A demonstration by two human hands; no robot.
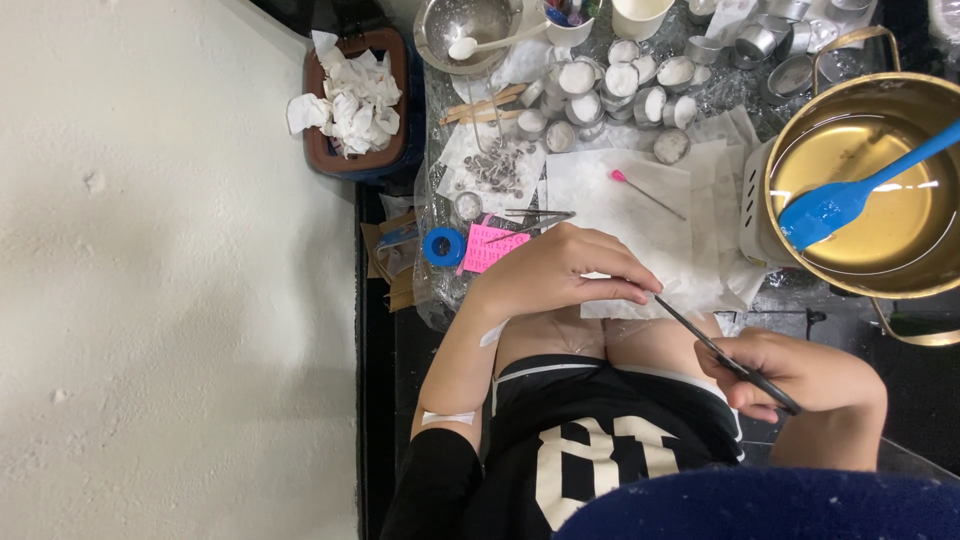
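- Holding a thin dark stick (pixel 722 355) at its lower end, the right hand (pixel 795 375) is clenched around it, pointing it up and left.
- Left hand (pixel 555 270) rests on the white paper (pixel 625 215), fingers pinched at the stick's tip, near the table edge above the lap.
- The step in hand seems to be fine work at that tip; the next move likely calls for steady, small motion.
- Round metal cups (pixel 620 85) hold pale wax; a glossy brass pot (pixel 870 190) holds a blue rubbery spatula (pixel 835 205).
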